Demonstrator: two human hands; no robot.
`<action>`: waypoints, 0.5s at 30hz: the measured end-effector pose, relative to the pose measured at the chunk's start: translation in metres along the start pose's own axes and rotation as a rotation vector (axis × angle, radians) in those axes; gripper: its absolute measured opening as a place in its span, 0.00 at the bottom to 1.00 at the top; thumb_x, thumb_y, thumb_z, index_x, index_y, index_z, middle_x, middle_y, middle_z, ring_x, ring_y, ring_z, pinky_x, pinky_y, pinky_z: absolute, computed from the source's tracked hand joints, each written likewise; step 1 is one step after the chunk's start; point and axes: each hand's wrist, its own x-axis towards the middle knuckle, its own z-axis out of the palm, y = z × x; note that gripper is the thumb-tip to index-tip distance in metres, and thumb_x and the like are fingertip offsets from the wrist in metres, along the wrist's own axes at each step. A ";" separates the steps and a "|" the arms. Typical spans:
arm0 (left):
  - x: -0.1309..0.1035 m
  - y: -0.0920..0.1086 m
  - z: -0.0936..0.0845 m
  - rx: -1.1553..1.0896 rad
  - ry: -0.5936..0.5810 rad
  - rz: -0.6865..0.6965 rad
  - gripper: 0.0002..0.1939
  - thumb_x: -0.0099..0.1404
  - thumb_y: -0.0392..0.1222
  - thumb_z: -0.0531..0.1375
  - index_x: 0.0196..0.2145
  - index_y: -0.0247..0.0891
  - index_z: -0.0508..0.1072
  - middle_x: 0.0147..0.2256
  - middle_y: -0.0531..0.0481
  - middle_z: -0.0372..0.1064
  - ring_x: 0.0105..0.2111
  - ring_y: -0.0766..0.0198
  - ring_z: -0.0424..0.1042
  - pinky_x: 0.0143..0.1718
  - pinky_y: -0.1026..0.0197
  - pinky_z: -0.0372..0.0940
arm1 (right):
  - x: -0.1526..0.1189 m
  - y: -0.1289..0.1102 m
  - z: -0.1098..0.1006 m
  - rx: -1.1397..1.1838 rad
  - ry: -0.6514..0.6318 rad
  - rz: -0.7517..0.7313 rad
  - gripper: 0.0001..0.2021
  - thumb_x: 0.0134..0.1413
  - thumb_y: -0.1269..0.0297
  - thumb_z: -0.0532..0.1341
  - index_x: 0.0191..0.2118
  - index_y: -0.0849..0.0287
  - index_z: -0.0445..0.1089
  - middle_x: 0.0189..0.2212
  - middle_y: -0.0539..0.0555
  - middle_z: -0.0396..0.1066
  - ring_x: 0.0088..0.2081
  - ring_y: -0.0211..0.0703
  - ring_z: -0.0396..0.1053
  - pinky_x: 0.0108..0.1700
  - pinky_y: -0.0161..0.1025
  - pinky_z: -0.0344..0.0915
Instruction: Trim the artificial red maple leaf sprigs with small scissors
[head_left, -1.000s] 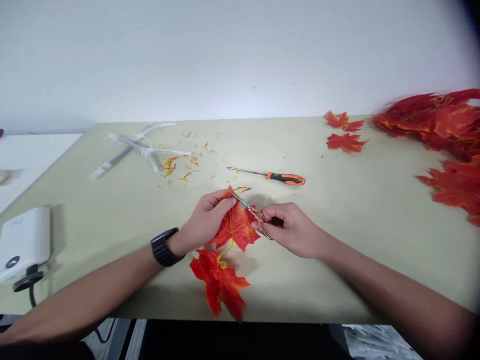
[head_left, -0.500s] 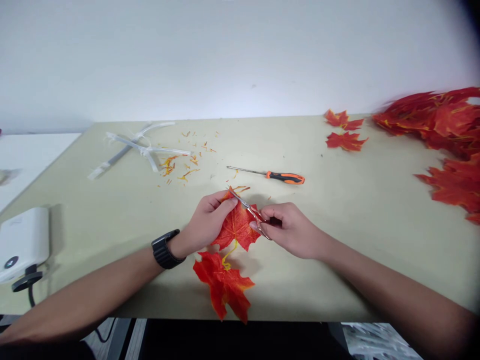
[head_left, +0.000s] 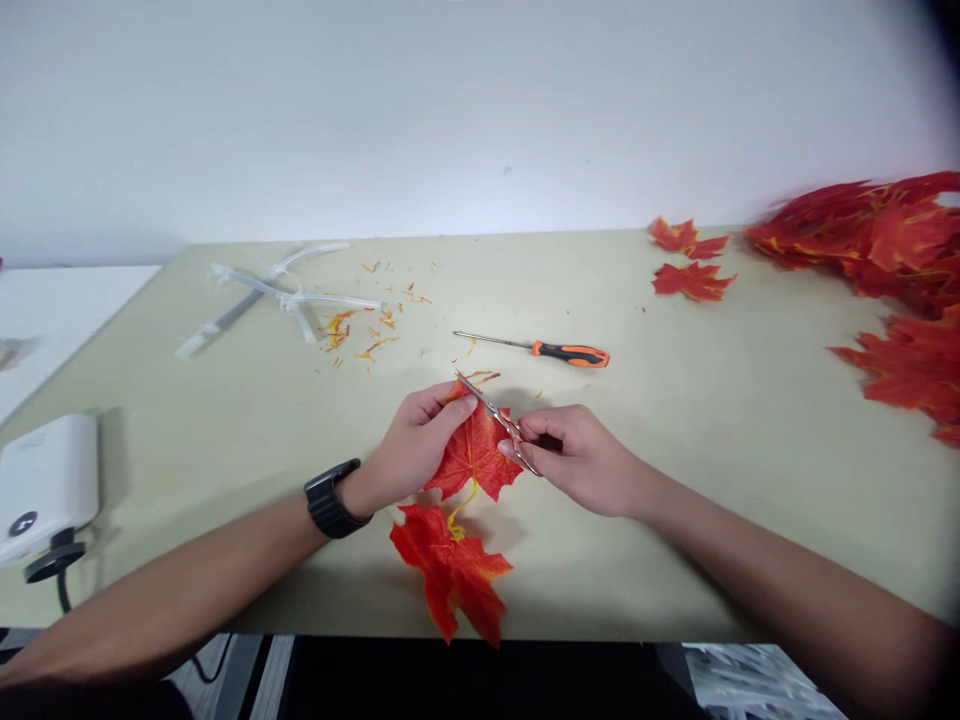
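Note:
Between the thumb and fingers of my left hand (head_left: 416,440) is a red artificial maple leaf (head_left: 474,455), pinched near its upper tip. A yellow stem joins it to a second red maple leaf (head_left: 454,570), which hangs toward me near the table's front edge. My right hand (head_left: 585,455) has its fingers in the handles of small rose-gold scissors (head_left: 493,410). The scissor blades lie along the leaf's upper edge beside my left thumb and look closed or nearly so. Thin trimmed strips (head_left: 484,376) are just beyond the blade tips.
Beyond my hands lies an orange and black screwdriver (head_left: 570,355). Leaf scraps (head_left: 367,340) are scattered left of it, near clear plastic tubes (head_left: 285,295). Two small leaves (head_left: 694,282) and a large pile of red leaves (head_left: 892,240) occupy the right. A white device (head_left: 52,485) with a cable stands at left.
The scissor handles have come closer together and the blades have closed. Both leaves have shifted very slightly to the right; my left hand has hardly moved.

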 end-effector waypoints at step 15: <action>0.000 -0.002 0.001 -0.052 -0.051 -0.022 0.12 0.66 0.49 0.64 0.32 0.36 0.76 0.29 0.51 0.74 0.28 0.65 0.72 0.32 0.63 0.67 | 0.000 0.002 0.002 -0.009 -0.009 0.002 0.22 0.65 0.51 0.60 0.24 0.58 0.58 0.22 0.48 0.58 0.25 0.35 0.53 0.27 0.36 0.48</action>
